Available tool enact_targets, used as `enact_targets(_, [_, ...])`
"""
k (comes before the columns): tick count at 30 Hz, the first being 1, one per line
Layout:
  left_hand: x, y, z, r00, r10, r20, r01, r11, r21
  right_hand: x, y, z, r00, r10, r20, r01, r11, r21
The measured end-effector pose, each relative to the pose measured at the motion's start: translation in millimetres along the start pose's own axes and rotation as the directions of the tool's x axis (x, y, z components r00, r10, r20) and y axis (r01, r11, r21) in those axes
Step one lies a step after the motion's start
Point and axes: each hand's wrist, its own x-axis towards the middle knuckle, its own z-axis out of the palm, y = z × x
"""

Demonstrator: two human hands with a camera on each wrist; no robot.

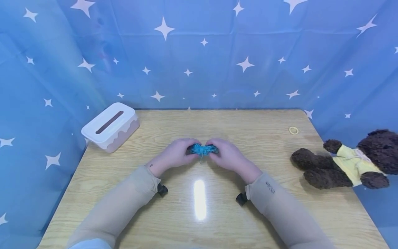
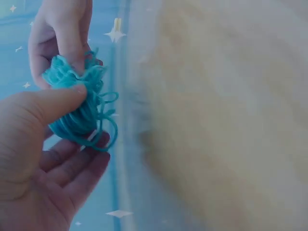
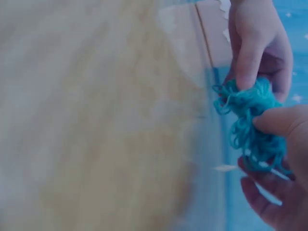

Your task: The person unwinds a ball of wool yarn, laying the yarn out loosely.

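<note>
A bundle of turquoise yarn (image 1: 202,149), tied round its middle and looped at both ends, is held between the two hands above the middle of the table. The left hand (image 1: 180,152) pinches one end, its thumb on top of the strands and its fingers beneath, as the left wrist view shows with the yarn (image 2: 77,118). At the other end the right hand (image 1: 227,154) pinches the loops with thumb and fingers. Loose loops of yarn (image 3: 255,139) stick out around the fingers in the right wrist view.
A white and mauve tissue box (image 1: 112,126) stands at the table's back left. Toward the back right lies a small pale yellow ring (image 1: 293,130). A brown plush toy in a yellow top (image 1: 351,162) lies over the right edge. Blue star-patterned cloth (image 1: 199,52) hangs behind the wooden table (image 1: 174,214).
</note>
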Motion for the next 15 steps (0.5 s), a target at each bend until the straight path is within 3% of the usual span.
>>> enact_targets(10, [2.6, 29.1, -36.8, 0.986, 0.079, -0.145, -0.107, 0.973, -0.203, -2.8, -35.8, -47.7, 0.992, 0.031, -0.120, -0.023, 0.997, 0.070])
enact_targets(15, [3.4, 38.3, -48.8, 0.974, 0.117, -0.197, -0.159, 0.963, -0.218, -4.5, -48.1, -59.9, 0.983, -0.010, -0.181, 0.023, 0.997, 0.070])
